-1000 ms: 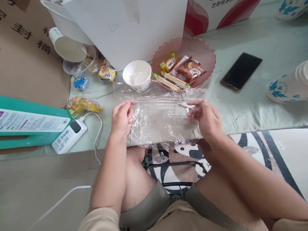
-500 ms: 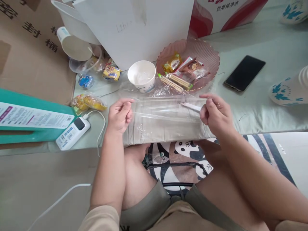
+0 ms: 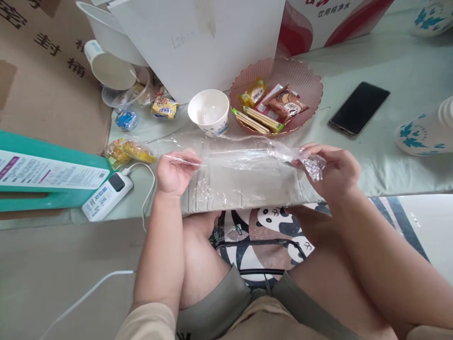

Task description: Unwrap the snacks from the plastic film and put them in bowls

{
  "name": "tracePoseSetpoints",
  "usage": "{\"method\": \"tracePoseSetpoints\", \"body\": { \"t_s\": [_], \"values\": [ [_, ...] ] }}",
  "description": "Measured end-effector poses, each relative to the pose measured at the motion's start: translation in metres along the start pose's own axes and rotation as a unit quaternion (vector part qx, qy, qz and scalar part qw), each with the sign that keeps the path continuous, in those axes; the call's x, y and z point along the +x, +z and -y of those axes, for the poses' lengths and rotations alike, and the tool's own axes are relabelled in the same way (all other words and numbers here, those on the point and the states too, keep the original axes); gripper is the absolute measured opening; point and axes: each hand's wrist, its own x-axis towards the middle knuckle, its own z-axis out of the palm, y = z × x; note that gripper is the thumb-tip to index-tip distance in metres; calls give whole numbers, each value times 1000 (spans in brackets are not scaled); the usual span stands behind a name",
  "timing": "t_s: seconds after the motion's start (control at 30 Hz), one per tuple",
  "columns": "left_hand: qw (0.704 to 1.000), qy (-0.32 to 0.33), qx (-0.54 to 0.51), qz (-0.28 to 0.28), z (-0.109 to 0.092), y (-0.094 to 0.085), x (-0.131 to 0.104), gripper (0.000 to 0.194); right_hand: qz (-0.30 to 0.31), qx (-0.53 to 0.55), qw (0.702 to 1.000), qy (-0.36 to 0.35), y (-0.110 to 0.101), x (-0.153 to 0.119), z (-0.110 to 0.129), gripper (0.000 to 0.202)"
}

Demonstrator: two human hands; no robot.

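Clear plastic film (image 3: 240, 163) stretches between my two hands over the table's front edge. My left hand (image 3: 177, 171) pinches its left end, fingertips pointing inward. At the other end my right hand (image 3: 332, 170) grips the film, with a crumpled bunch of it around the fingers. A small dark tip shows by the right fingertips; the rest of that item is hidden. Just beyond the film stand a white paper cup (image 3: 208, 111) and a pink ribbed bowl (image 3: 307, 85) holding several wrapped snacks (image 3: 264, 120).
A black phone (image 3: 360, 107) lies at the right, near stacked paper cups (image 3: 426, 127). At the left are a white power bank (image 3: 108, 196) with a cable, wrapped snacks (image 3: 130, 150) and a teal container (image 3: 53, 174). A white box (image 3: 212, 47) stands behind the bowl.
The film's right end has been gathered into my right hand, which has turned and shifted slightly right. The white pen-like tool seen there earlier is now mostly hidden. My left fingers have straightened.
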Motion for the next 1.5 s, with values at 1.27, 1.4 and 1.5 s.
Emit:
{"method": "tracePoseSetpoints", "body": {
  "t_s": [1.27, 1.4, 1.5],
  "values": [
    [949, -179, -113, 235, 21, 33, -11, 76, 200, 58, 963, 170, 57, -13, 13, 30],
    [939, -213, -70, 262, 36, 52, -16, 62, 98, 75, 980, 158, 56, -11, 11, 34],
    [965, -166, -3, 205, 35, 59, -20, 52, 74, 81, 982, 155, 52, -12, 10, 36]
  ]
}}
